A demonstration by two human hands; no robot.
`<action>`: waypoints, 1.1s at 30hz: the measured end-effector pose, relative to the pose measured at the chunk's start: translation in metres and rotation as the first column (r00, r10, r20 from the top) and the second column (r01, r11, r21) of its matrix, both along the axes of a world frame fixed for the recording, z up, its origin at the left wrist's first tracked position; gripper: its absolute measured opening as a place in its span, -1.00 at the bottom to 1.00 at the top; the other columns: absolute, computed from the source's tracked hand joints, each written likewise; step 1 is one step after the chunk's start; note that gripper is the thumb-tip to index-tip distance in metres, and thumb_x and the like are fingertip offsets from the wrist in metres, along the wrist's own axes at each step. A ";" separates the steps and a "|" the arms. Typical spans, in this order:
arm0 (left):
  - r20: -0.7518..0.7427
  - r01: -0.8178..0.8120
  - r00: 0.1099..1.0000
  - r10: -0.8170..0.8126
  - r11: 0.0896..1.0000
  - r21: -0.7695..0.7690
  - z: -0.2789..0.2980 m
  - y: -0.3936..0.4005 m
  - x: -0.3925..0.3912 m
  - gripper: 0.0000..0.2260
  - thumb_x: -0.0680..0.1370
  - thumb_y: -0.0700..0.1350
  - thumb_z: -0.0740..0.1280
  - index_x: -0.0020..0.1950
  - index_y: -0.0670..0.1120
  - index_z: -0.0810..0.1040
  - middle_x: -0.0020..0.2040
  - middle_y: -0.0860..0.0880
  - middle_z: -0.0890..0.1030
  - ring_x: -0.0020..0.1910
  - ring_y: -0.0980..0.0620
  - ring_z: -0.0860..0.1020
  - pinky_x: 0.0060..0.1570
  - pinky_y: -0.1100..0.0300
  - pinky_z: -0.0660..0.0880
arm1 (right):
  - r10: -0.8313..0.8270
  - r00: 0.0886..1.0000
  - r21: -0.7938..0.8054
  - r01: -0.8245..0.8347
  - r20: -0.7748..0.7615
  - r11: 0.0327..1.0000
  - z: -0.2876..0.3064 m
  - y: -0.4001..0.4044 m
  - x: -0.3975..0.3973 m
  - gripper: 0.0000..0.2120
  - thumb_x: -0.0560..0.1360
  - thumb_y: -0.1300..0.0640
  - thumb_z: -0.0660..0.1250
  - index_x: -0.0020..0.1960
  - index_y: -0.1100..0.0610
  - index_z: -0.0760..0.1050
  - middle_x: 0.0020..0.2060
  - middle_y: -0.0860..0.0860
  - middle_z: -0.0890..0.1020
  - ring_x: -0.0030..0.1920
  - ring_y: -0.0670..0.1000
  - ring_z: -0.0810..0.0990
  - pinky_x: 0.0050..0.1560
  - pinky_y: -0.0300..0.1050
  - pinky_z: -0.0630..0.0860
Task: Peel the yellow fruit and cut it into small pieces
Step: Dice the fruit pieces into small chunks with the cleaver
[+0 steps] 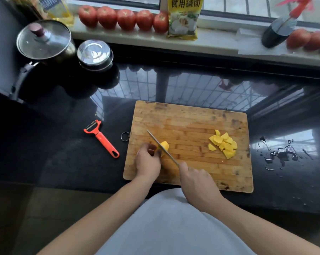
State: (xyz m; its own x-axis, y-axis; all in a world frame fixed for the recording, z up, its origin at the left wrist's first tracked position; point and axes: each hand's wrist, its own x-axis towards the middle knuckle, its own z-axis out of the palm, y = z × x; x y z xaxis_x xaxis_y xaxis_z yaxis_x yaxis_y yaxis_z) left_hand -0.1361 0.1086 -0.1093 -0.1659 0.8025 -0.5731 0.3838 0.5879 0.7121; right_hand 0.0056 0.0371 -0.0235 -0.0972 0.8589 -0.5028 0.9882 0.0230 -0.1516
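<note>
A peeled chunk of yellow fruit point(164, 145) lies at the left of the wooden cutting board point(190, 122). My left hand point(148, 161) holds it with curled fingers. My right hand point(197, 181) grips the handle of a knife point(161, 147), whose thin blade runs up and left across the fruit chunk. A heap of several cut yellow pieces point(223, 144) sits on the board's right side, apart from both hands.
An orange peeler point(102, 138) lies on the black counter left of the board. A lidded pot point(43, 45) and a steel container point(94, 54) stand at the back left. Water is spilled point(282, 153) right of the board. Tomatoes point(126, 19) and a yellow packet point(183, 17) line the windowsill.
</note>
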 end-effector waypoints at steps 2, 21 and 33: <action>-0.028 0.023 0.999 -0.023 1.000 0.009 0.000 0.001 0.000 -0.92 0.58 0.01 0.41 -0.04 0.15 0.53 0.06 0.04 0.63 0.03 -0.09 0.65 0.09 -0.15 0.63 | -0.021 1.000 -0.002 0.021 -0.011 1.000 -0.009 0.010 -0.008 -0.80 0.59 0.33 0.11 -0.01 0.06 0.18 -0.30 -0.01 0.48 -0.40 0.10 0.45 -0.45 -0.07 0.20; -0.593 0.770 0.595 -0.542 0.595 0.230 0.038 0.050 -0.017 -0.63 0.65 -0.02 0.34 0.46 0.07 0.47 0.30 0.03 0.45 0.13 -0.04 0.54 0.06 0.02 0.56 | -0.644 0.661 0.007 0.700 -0.384 0.714 0.006 -0.013 0.079 -0.83 0.69 0.07 0.18 -0.07 0.05 0.41 -0.25 -0.04 0.59 -0.30 -0.02 0.56 -0.38 -0.10 0.50; -0.598 0.979 -0.029 -0.801 0.097 -0.179 0.034 0.061 0.033 -0.91 0.65 -0.15 0.24 0.13 -0.05 0.36 0.08 -0.08 0.36 -0.15 -0.17 0.52 -0.11 -0.12 0.56 | -0.708 0.589 -0.040 0.757 -0.389 0.652 0.009 -0.035 0.101 -0.71 0.67 0.08 0.21 -0.23 0.02 0.30 -0.34 -0.01 0.55 -0.33 0.02 0.58 -0.36 -0.05 0.48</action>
State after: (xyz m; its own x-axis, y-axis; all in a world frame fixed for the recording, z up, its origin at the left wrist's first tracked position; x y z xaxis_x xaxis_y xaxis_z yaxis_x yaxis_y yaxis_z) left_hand -0.1036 0.1692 -0.0751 0.6753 0.5496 -0.4918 0.7076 -0.6709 0.2219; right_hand 0.1067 0.0019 -0.0143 0.4517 0.7651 -0.4589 0.5566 -0.6436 -0.5253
